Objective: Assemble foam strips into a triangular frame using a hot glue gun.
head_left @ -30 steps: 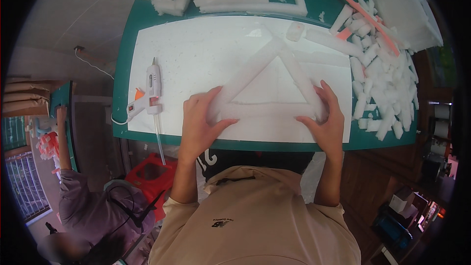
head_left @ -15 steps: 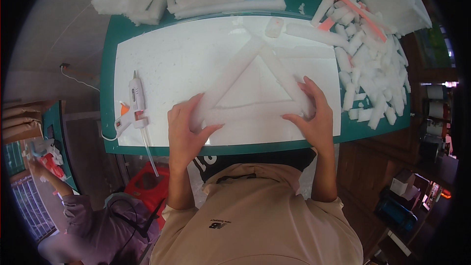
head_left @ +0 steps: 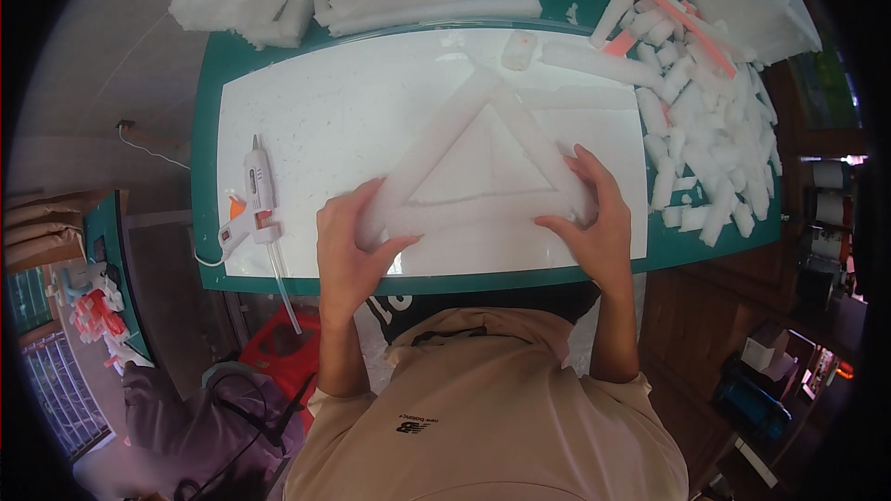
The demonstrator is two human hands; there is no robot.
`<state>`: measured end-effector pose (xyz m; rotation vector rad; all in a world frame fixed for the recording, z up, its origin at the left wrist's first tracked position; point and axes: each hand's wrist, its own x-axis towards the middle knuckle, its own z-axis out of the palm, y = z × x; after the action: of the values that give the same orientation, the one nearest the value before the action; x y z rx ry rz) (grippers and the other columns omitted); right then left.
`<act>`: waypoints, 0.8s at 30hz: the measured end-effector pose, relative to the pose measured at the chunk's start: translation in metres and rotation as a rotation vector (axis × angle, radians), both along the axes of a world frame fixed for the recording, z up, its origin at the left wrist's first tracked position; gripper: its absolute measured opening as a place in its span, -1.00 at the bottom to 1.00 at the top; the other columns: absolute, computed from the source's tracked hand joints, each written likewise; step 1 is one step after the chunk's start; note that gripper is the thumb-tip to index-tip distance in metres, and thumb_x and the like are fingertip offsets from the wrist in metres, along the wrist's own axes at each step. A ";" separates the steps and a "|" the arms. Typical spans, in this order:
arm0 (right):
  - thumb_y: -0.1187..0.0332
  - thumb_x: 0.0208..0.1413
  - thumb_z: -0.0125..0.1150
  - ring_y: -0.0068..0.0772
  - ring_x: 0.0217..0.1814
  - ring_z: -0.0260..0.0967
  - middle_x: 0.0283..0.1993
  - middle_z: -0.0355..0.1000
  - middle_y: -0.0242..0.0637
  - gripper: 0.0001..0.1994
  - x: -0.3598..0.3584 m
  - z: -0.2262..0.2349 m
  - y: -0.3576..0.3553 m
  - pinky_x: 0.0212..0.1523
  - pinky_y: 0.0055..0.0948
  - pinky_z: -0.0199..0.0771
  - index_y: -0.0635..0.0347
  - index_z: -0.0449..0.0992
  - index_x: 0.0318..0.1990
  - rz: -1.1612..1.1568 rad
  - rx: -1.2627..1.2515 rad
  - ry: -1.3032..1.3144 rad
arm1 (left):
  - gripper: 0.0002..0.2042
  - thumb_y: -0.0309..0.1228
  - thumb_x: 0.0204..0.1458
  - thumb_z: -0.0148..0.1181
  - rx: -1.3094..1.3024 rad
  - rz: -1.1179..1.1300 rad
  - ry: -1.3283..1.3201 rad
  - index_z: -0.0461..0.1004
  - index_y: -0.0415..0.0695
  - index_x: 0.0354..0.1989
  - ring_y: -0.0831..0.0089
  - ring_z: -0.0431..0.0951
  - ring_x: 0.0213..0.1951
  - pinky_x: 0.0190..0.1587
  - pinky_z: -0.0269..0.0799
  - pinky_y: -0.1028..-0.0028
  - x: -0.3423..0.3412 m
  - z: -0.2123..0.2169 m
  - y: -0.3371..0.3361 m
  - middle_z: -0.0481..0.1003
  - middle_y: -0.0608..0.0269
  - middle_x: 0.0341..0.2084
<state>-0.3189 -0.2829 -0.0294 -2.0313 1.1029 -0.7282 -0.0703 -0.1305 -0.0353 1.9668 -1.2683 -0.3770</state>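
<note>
A triangular frame of white foam strips (head_left: 464, 212) lies flat on a white board (head_left: 306, 111), its point facing away from me. My left hand (head_left: 351, 232) is curled round the lower left corner, with thumb and fingers on either side of it. At the lower right corner, my right hand (head_left: 601, 218) grips in the same way, thumb along the near edge and fingers on the outer side. Left of the frame rests a white hot glue gun (head_left: 260, 184) with an orange trigger; a clear glue stick (head_left: 283, 288) sticks out past the table edge.
Loose white foam pieces (head_left: 710, 144) pile up on the right of the green table (head_left: 206, 130), with a pink strip (head_left: 664, 9) across them. Foam frames (head_left: 436, 7) are stacked at the back. A short foam block (head_left: 519, 51) lies beyond the triangle. Another person (head_left: 186, 417) is at lower left.
My hands and the triangular frame stay in place. At lower left, the other person's arm, reaching out before, is no longer visible.
</note>
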 end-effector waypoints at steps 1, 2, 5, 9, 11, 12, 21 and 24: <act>0.42 -0.35 0.55 -0.14 0.13 0.36 0.07 0.40 -0.11 -0.16 0.000 0.000 0.000 0.11 -0.32 0.37 0.14 0.30 0.23 -0.001 0.002 -0.004 | -0.32 -0.41 -0.36 0.52 -0.017 -0.002 -0.015 0.41 -0.13 0.08 0.15 0.37 -0.06 0.01 0.31 0.28 0.000 0.000 0.000 0.45 0.12 -0.11; 0.42 -0.35 0.55 -0.14 0.13 0.36 0.07 0.40 -0.11 -0.16 0.000 -0.001 0.000 0.11 -0.32 0.37 0.14 0.30 0.23 -0.012 0.001 -0.004 | -0.32 -0.41 -0.36 0.52 -0.018 -0.001 -0.010 0.41 -0.13 0.08 0.14 0.37 -0.06 0.01 0.32 0.28 0.000 0.000 0.000 0.45 0.12 -0.11; 0.42 -0.35 0.55 -0.13 0.12 0.36 0.07 0.40 -0.12 -0.17 0.000 -0.001 0.000 0.10 -0.32 0.37 0.13 0.31 0.22 -0.022 -0.007 0.013 | -0.32 -0.42 -0.36 0.52 -0.017 0.006 0.005 0.41 -0.14 0.07 0.14 0.38 -0.06 0.01 0.32 0.28 -0.001 0.001 0.000 0.46 0.11 -0.11; 0.43 -0.35 0.55 -0.13 0.12 0.36 0.07 0.40 -0.12 -0.18 0.000 0.001 0.001 0.11 -0.32 0.37 0.13 0.31 0.22 -0.007 -0.007 -0.005 | -0.32 -0.42 -0.36 0.52 0.001 0.012 0.014 0.41 -0.15 0.07 0.14 0.38 -0.06 0.00 0.34 0.29 -0.002 0.002 -0.001 0.46 0.11 -0.11; 0.43 -0.35 0.54 -0.13 0.11 0.36 0.07 0.40 -0.12 -0.18 0.000 0.002 0.001 0.11 -0.32 0.37 0.14 0.32 0.21 -0.024 0.006 0.002 | -0.32 -0.46 -0.37 0.52 -0.003 0.004 -0.028 0.40 -0.18 0.07 0.18 0.43 -0.04 0.04 0.36 0.33 -0.001 0.002 0.000 0.45 0.08 -0.09; 0.43 -0.35 0.54 -0.13 0.11 0.36 0.07 0.40 -0.12 -0.18 0.000 0.002 0.001 0.11 -0.32 0.37 0.14 0.32 0.21 -0.014 0.007 -0.005 | -0.31 -0.51 -0.37 0.51 0.013 -0.001 -0.050 0.39 -0.21 0.07 0.21 0.48 -0.01 0.07 0.39 0.37 -0.001 0.002 0.000 0.44 0.05 -0.07; 0.43 -0.35 0.54 -0.12 0.11 0.37 0.07 0.41 -0.12 -0.21 0.000 0.000 0.000 0.11 -0.32 0.37 0.16 0.34 0.19 -0.009 -0.032 -0.023 | -0.34 -0.42 -0.36 0.52 -0.035 0.020 0.017 0.43 -0.15 0.05 0.16 0.40 -0.09 -0.02 0.34 0.30 -0.002 -0.002 -0.001 0.46 0.11 -0.14; 0.44 -0.35 0.53 -0.12 0.11 0.37 0.07 0.41 -0.13 -0.22 0.000 0.001 0.000 0.11 -0.32 0.37 0.17 0.35 0.18 -0.007 -0.034 -0.028 | -0.35 -0.42 -0.36 0.52 -0.021 0.007 0.014 0.43 -0.15 0.04 0.15 0.40 -0.10 -0.02 0.33 0.30 -0.001 0.000 -0.001 0.47 0.11 -0.14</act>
<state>-0.3188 -0.2827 -0.0286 -2.0401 1.0886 -0.7812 -0.0709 -0.1317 -0.0355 1.9478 -1.2516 -0.3719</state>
